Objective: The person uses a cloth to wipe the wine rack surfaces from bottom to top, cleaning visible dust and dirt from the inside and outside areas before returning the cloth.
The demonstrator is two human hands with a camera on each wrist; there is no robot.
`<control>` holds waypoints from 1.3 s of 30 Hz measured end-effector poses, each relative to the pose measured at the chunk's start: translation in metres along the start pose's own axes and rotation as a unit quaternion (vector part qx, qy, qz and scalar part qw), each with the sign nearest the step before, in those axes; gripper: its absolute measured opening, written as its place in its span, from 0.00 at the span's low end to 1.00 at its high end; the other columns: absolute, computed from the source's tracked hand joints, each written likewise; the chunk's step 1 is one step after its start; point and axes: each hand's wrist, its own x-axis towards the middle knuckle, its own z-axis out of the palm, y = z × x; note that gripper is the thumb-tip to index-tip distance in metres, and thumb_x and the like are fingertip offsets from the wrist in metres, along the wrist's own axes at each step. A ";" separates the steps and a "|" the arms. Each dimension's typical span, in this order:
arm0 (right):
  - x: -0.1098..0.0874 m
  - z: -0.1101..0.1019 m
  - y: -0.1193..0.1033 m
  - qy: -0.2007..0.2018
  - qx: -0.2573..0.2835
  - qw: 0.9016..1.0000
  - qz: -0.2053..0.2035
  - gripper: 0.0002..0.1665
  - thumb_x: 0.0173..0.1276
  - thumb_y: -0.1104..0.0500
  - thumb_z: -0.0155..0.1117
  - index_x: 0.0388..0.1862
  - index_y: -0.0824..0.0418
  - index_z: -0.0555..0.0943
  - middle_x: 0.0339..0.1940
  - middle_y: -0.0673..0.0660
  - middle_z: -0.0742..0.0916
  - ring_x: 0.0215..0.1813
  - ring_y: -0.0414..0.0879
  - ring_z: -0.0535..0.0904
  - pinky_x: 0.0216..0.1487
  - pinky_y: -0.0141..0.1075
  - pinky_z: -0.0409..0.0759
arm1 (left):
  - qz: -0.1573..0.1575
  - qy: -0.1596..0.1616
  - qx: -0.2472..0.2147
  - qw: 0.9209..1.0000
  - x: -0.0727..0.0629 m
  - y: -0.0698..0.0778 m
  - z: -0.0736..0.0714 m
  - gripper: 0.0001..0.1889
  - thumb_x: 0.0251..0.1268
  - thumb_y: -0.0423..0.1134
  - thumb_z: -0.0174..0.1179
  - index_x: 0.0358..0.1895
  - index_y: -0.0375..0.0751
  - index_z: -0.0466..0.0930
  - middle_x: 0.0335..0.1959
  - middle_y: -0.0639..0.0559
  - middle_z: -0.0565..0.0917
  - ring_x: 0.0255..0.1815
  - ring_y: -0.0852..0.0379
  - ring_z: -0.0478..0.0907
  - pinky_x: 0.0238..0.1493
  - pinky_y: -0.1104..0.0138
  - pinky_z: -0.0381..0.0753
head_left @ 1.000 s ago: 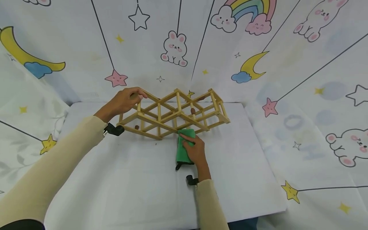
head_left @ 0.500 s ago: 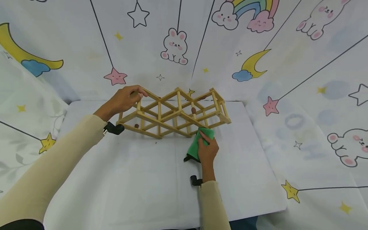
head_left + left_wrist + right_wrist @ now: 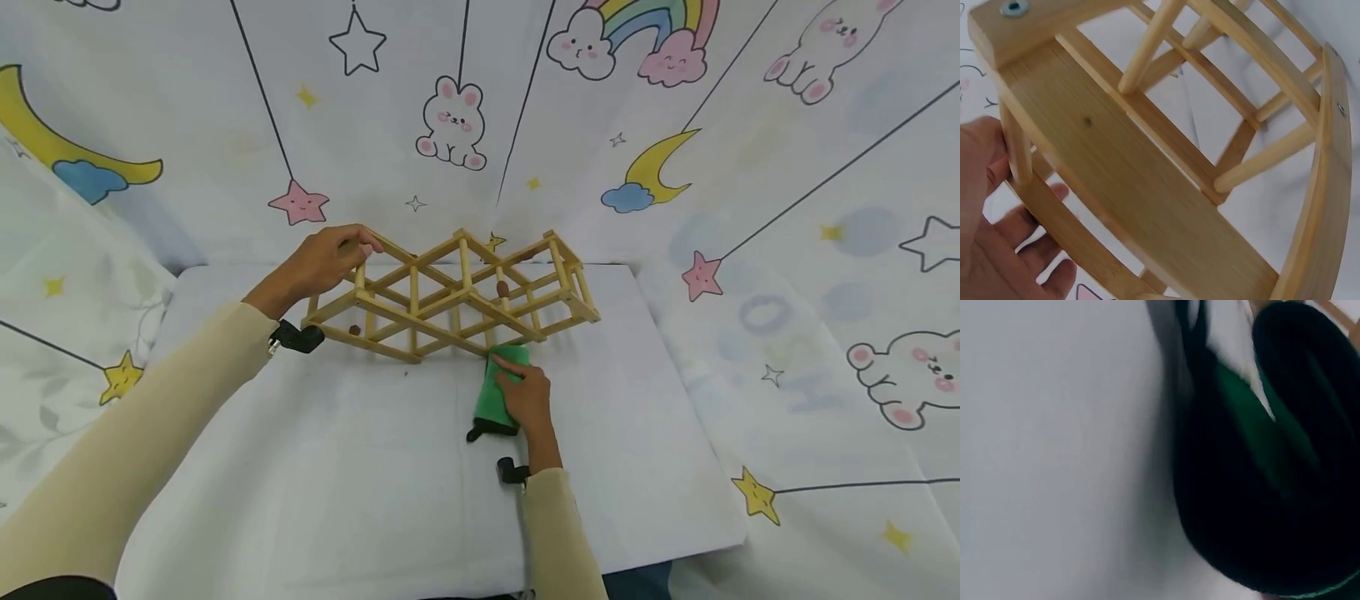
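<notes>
A pale wooden lattice rack [image 3: 386,309] of crossed slats and round dowels stands at the back of the white table. At its upper left corner my left hand [image 3: 322,258] grips the frame; in the left wrist view, thumb and fingers are around a dowel beside a wide slat [image 3: 1116,162]. My right hand [image 3: 531,400] holds a folded green cloth [image 3: 491,404] with black trim and a loop against the rack's low front edge, index finger laid along it. In the right wrist view the dark-edged cloth [image 3: 1229,487] hides that hand.
Two small brown pieces [image 3: 355,331] [image 3: 502,289] show within the rack. A white patterned backdrop [image 3: 390,125] rises right behind it. The white tabletop [image 3: 337,475] extends in front, with a tiny dark speck [image 3: 406,374] on it.
My right hand slid the green cloth rightward along the rack's front edge, then partly back left. The left hand keeps its grip, and the rack stays in place.
</notes>
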 end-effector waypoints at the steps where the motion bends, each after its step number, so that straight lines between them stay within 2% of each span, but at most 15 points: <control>1: -0.002 -0.003 -0.004 -0.022 -0.006 1.000 -0.011 0.18 0.77 0.49 0.69 0.58 0.25 0.87 0.74 0.62 0.82 0.69 0.62 0.80 0.56 0.55 0.86 | 0.001 0.011 0.009 1.000 -0.001 0.000 0.001 0.16 0.88 0.47 0.49 0.62 0.47 0.82 0.74 0.42 0.78 0.76 0.37 0.72 0.75 0.37 0.67; 4: -0.009 -0.020 -0.023 -0.051 0.037 0.995 -0.072 0.18 0.75 0.51 0.73 0.60 0.31 0.88 0.72 0.61 0.83 0.66 0.60 0.83 0.53 0.54 0.88 | -0.002 0.066 0.039 0.997 -0.005 0.004 0.004 0.16 0.86 0.47 0.53 0.63 0.47 0.84 0.73 0.41 0.80 0.78 0.37 0.70 0.77 0.37 0.64; 7: -0.014 -0.046 -0.048 -0.049 0.094 0.985 -0.137 0.20 0.73 0.54 0.75 0.62 0.43 0.89 0.70 0.61 0.84 0.64 0.58 0.84 0.53 0.50 0.89 | -0.001 0.132 0.048 0.990 -0.014 0.012 0.007 0.17 0.83 0.48 0.58 0.63 0.45 0.86 0.72 0.41 0.80 0.81 0.37 0.67 0.81 0.37 0.59; 10: -0.015 -0.077 -0.074 -0.008 0.128 0.974 -0.188 0.20 0.71 0.58 0.77 0.61 0.51 0.90 0.66 0.60 0.85 0.64 0.53 0.83 0.54 0.43 0.89 | 0.012 0.179 0.053 0.982 -0.031 0.021 0.010 0.18 0.80 0.49 0.63 0.62 0.44 0.86 0.71 0.41 0.81 0.79 0.37 0.68 0.80 0.38 0.60; 13: -0.007 -0.109 -0.094 0.039 0.131 0.966 -0.219 0.20 0.70 0.61 0.77 0.61 0.52 0.90 0.64 0.60 0.85 0.65 0.48 0.80 0.56 0.36 0.87 | 0.041 0.211 0.067 0.974 -0.051 0.028 0.017 0.18 0.75 0.47 0.69 0.61 0.43 0.87 0.68 0.41 0.83 0.74 0.36 0.72 0.75 0.38 0.67; 16: 0.010 -0.134 -0.104 0.045 0.126 0.965 -0.226 0.21 0.71 0.60 0.76 0.62 0.50 0.89 0.65 0.60 0.85 0.66 0.47 0.80 0.57 0.31 0.85 | 0.066 0.238 0.082 0.966 -0.066 0.030 0.029 0.18 0.70 0.44 0.73 0.60 0.43 0.89 0.65 0.41 0.86 0.68 0.36 0.77 0.68 0.39 0.73; 19: 0.028 -0.148 -0.106 0.015 0.121 0.971 -0.204 0.22 0.73 0.58 0.75 0.64 0.49 0.87 0.68 0.59 0.84 0.66 0.48 0.83 0.57 0.33 0.87 | 0.074 0.267 0.076 0.958 -0.077 0.027 0.044 0.20 0.65 0.43 0.77 0.58 0.42 0.90 0.62 0.41 0.88 0.65 0.36 0.80 0.64 0.40 0.76; 22: 0.041 -0.153 -0.107 -0.021 0.116 0.977 -0.175 0.23 0.74 0.55 0.74 0.67 0.47 0.85 0.71 0.58 0.82 0.65 0.50 0.83 0.57 0.35 0.87 | 0.076 0.295 0.057 0.951 -0.081 0.023 0.059 0.19 0.61 0.41 0.79 0.55 0.41 0.92 0.58 0.41 0.90 0.62 0.38 0.84 0.59 0.42 0.80; 25: 0.046 -0.154 -0.108 -0.038 0.113 0.981 -0.153 0.24 0.75 0.53 0.73 0.69 0.46 0.85 0.71 0.57 0.82 0.65 0.51 0.83 0.57 0.36 0.86 | 0.079 0.316 0.038 0.945 -0.080 0.021 0.068 0.16 0.61 0.39 0.79 0.51 0.39 0.93 0.54 0.42 0.90 0.58 0.41 0.86 0.49 0.46 0.85; 29: 0.045 -0.154 -0.105 -0.034 0.104 0.984 -0.140 0.24 0.74 0.51 0.74 0.68 0.43 0.85 0.71 0.57 0.82 0.65 0.52 0.82 0.58 0.41 0.86 | 0.083 0.339 0.029 0.937 -0.076 0.016 0.074 0.14 0.61 0.39 0.79 0.48 0.39 0.94 0.48 0.43 0.91 0.53 0.44 0.87 0.43 0.49 0.85; 31: 0.042 -0.153 -0.103 -0.030 0.100 0.984 -0.142 0.24 0.74 0.51 0.74 0.68 0.43 0.85 0.71 0.58 0.82 0.64 0.53 0.83 0.58 0.42 0.86 | 0.084 0.349 0.028 0.933 -0.074 0.013 0.074 0.15 0.61 0.39 0.79 0.49 0.38 0.94 0.45 0.42 0.92 0.49 0.44 0.88 0.44 0.50 0.84; 35: 0.029 -0.150 -0.103 -0.021 0.095 0.982 -0.161 0.23 0.74 0.53 0.74 0.67 0.46 0.85 0.70 0.60 0.82 0.64 0.53 0.83 0.55 0.37 0.87 | 0.085 0.358 0.027 0.929 -0.070 0.007 0.070 0.18 0.61 0.42 0.78 0.52 0.38 0.93 0.42 0.40 0.94 0.44 0.42 0.90 0.41 0.55 0.80; 39: 0.013 -0.145 -0.104 -0.019 0.101 0.977 -0.185 0.23 0.73 0.56 0.75 0.66 0.51 0.87 0.69 0.61 0.83 0.64 0.53 0.84 0.53 0.33 0.88 | 0.081 0.363 0.024 0.928 -0.066 0.000 0.063 0.18 0.61 0.42 0.77 0.52 0.38 0.93 0.42 0.38 0.94 0.45 0.39 0.89 0.42 0.53 0.81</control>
